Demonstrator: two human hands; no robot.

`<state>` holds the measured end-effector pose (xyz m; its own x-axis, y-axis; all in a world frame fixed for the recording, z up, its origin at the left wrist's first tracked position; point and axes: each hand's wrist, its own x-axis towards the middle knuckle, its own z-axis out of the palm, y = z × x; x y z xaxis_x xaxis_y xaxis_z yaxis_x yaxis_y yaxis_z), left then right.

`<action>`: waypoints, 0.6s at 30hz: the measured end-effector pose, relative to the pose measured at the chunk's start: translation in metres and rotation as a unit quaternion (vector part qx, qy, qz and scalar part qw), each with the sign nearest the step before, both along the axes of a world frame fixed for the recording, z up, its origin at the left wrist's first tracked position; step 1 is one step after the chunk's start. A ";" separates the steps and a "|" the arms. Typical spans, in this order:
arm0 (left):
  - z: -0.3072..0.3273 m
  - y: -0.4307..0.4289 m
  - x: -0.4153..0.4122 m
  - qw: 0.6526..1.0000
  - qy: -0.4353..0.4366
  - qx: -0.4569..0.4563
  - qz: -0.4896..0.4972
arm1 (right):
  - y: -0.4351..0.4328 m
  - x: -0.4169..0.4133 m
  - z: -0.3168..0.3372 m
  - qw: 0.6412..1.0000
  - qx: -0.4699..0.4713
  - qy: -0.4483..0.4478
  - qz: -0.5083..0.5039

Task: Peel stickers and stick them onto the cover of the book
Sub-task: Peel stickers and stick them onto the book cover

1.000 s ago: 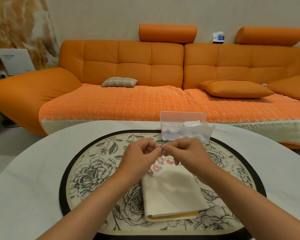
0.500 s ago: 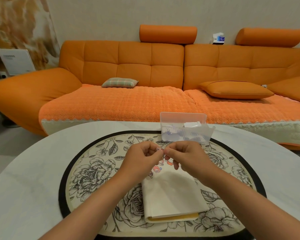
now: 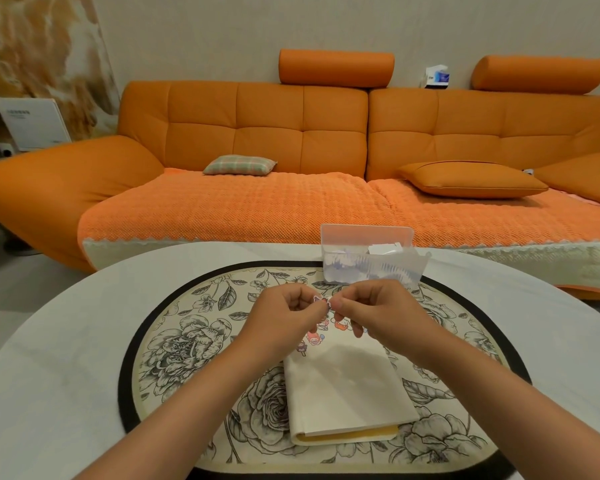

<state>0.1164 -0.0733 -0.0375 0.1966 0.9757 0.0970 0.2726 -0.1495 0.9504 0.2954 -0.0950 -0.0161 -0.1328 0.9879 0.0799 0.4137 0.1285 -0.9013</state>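
**Hands.** The left hand (image 3: 284, 317) and the right hand (image 3: 378, 313) met above the far end of the book. The fingers of both were curled. Thumb and forefinger tips of each hand pinched one small sticker (image 3: 321, 300), pink and purple, held between the two hands. Whether its backing had come apart could not be told. Both forearms entered from the near edge and converged toward the middle.

**Task object.** The book (image 3: 343, 386) lay closed and flat beneath the hands, cream cover upward, with a yellow edge showing along its near side. Several cartoon stickers (image 3: 317, 336) sat on the far part of the cover, partly hidden by the hands.

**Support.** The book rested on an oval placemat (image 3: 187, 341) printed with dark flowers inside a black border. The placemat lay on a pale, rounded bench (image 3: 49, 358).

**Surroundings.** A clear plastic box (image 3: 368, 258) stood at the far right edge of the placemat, just beyond the hands. Its contents, white and bluish pieces, were too indistinct to identify. Beyond the bench stood an orange sofa (image 3: 257, 133) with a textured orange seat cover. A plaid cushion (image 3: 239, 165) lay on its left part and an orange cushion (image 3: 471, 178) on its right. A small blue-and-white carton (image 3: 436, 77) sat on the sofa back between two bolster headrests. A white board (image 3: 32, 123) leaned at the far left.
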 end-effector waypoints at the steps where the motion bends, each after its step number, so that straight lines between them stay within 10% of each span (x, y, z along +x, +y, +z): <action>1: 0.000 0.000 0.000 1.000 0.001 0.000 0.000 | 0.000 0.000 -0.001 1.000 0.006 -0.005 -0.001; 18: 0.001 -0.004 0.005 1.000 -0.012 0.014 0.015 | 0.002 -0.004 -0.014 0.985 0.123 -0.122 -0.013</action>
